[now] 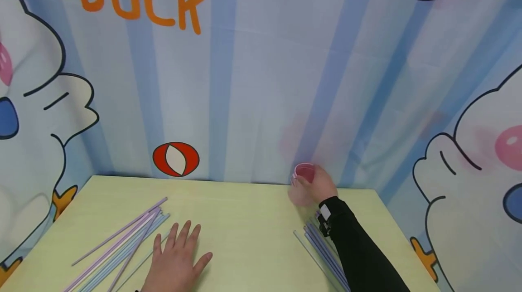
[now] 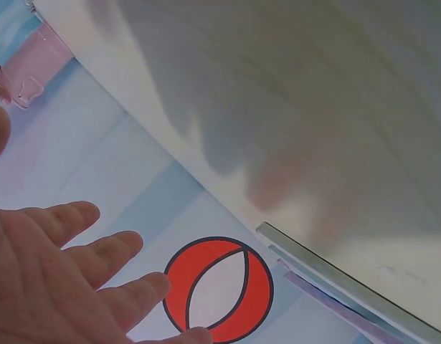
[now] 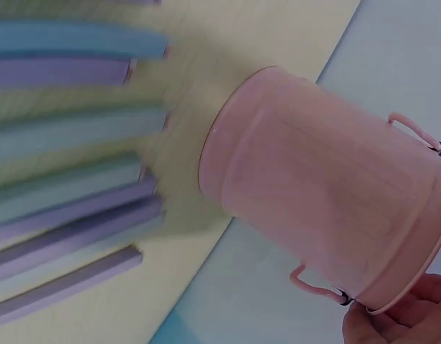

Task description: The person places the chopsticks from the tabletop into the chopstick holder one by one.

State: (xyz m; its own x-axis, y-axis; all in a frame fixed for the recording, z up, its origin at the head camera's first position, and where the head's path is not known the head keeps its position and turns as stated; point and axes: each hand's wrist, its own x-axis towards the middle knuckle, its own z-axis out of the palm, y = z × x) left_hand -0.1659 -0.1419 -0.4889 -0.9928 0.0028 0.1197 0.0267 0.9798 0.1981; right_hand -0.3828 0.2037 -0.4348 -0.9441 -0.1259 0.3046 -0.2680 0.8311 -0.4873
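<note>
At the back of the table, a pink metal pail (image 1: 299, 196) with small side handles stands near the curtain. My right hand (image 1: 321, 184) pinches its rim, thumb and fingers bent over the edge; in the right wrist view the fingers (image 3: 399, 319) show at the rim beside the pail (image 3: 320, 179). My left hand (image 1: 175, 255) is spread palm down, with nothing in it, at the right side of a bundle of long, thin purple, pink and blue sticks (image 1: 126, 242). In the left wrist view its fingers (image 2: 120, 251) are spread apart.
Another bundle of blue, purple and greenish sticks (image 1: 326, 255) lies under the right forearm, its ends pointing toward the pail. The pale yellow table (image 1: 240, 228) meets a striped blue curtain (image 1: 269, 79) printed with cartoon ducks along its back edge.
</note>
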